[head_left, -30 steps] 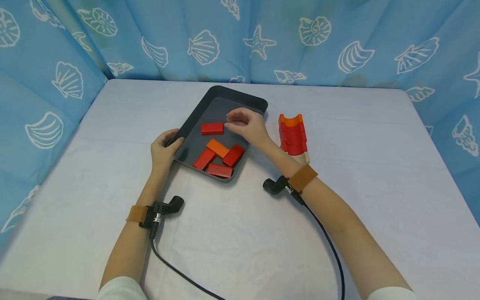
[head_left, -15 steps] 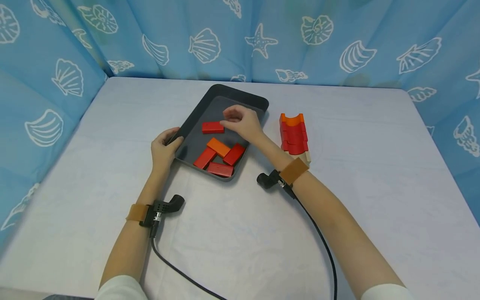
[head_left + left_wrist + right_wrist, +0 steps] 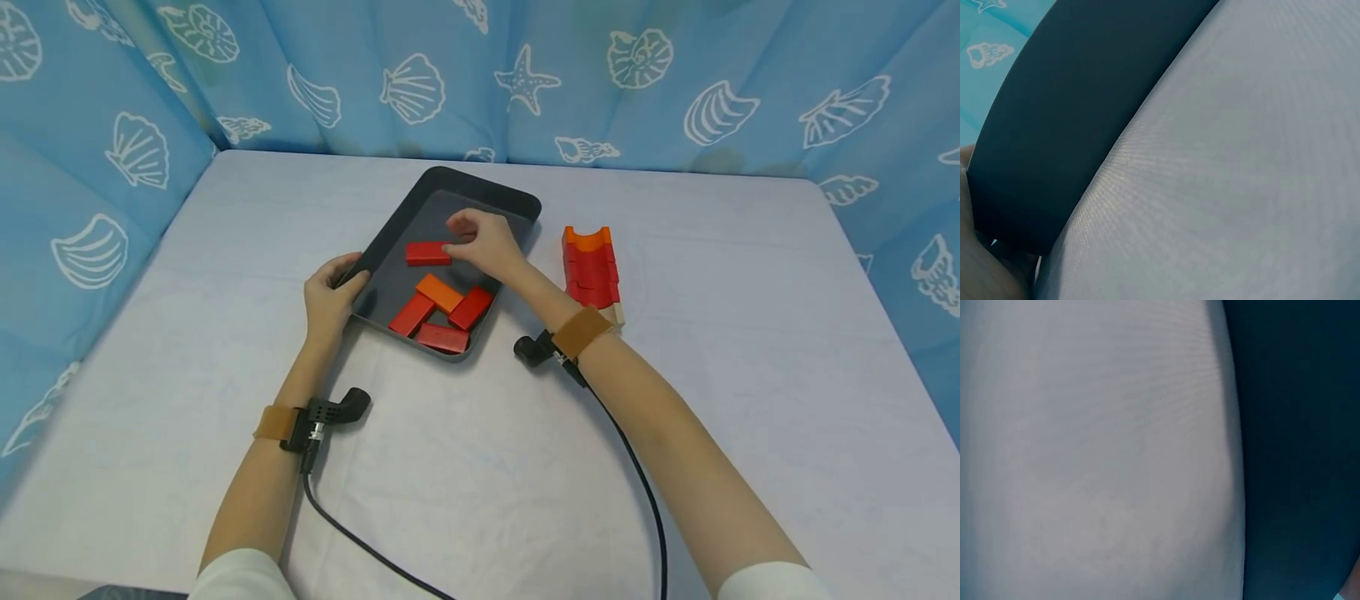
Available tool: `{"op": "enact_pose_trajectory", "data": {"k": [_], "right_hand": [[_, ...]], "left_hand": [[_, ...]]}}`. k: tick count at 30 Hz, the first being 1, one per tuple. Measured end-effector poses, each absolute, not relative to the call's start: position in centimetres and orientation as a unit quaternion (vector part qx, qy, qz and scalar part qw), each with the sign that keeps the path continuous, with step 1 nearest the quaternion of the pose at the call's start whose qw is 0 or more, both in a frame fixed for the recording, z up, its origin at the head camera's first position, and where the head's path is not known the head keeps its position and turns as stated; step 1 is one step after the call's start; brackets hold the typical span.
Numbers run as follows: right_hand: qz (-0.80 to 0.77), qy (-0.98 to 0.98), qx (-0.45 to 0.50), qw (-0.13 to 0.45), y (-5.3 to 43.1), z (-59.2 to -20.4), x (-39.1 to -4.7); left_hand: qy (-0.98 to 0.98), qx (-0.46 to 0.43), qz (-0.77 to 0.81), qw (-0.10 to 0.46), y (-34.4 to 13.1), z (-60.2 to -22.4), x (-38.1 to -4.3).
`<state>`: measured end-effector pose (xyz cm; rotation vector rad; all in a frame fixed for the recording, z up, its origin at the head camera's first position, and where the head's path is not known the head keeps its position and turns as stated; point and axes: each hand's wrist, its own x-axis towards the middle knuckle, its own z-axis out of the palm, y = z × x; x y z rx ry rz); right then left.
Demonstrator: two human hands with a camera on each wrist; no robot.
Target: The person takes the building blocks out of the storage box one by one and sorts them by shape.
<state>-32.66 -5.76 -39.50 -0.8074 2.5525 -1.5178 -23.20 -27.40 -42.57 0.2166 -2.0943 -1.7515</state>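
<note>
A dark grey tray (image 3: 390,204) lies at an angle on the table. My left hand (image 3: 327,300) grips its left rim, thumb over the edge and fingers outside; in the left wrist view the tray's outer wall (image 3: 1072,112) stands beside part of the hand (image 3: 982,269). Over the tray, my right hand (image 3: 491,247) has its fingers bent and spread from the thumb, whose tip is right at the end of a red block (image 3: 427,254). Nearer the front of the tray lie an orange block (image 3: 439,292) and several red blocks (image 3: 412,314). The right wrist view mostly has tray wall (image 3: 1297,437) and tablecloth.
Right of the tray stands a row of red pieces (image 3: 591,271) with a grooved orange piece (image 3: 588,240) at the far end and pale wood at the near end. A white cloth (image 3: 450,467) covers the table. Behind hangs a blue shell-patterned curtain (image 3: 337,50).
My right hand has shifted slightly left to the lone red block, its fingers parting from the thumb. The right forearm has swung a little left. My left hand keeps its grip on the tray.
</note>
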Motion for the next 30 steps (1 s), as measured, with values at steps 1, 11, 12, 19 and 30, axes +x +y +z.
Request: {"op": "enact_pose_trajectory", "data": {"k": [1, 11, 12, 19, 30], "right_hand": [[-0.485, 0.834, -0.262, 0.035, -5.8, -39.5, -32.7], [-0.438, 0.858, -0.262, 0.058, -6.1, -39.1, -32.7], [-0.434, 0.86, -0.262, 0.062, -6.1, -39.1, -32.7], [-0.382, 0.88, -0.265, 0.095, -6.3, -39.1, -32.9], [-0.307, 0.906, -0.269, 0.114, -7.2, -39.0, -33.2]], "left_hand": [[-0.749, 0.078, -0.627, 0.197, -27.4, -42.6, -23.2], [-0.755, 0.085, -0.623, 0.184, -26.1, -39.7, -21.7], [-0.756, 0.086, -0.622, 0.184, -26.1, -39.7, -21.7], [-0.755, 0.085, -0.624, 0.184, -26.0, -39.8, -21.7], [-0.752, 0.081, -0.627, 0.185, -26.2, -39.8, -21.7]]}}
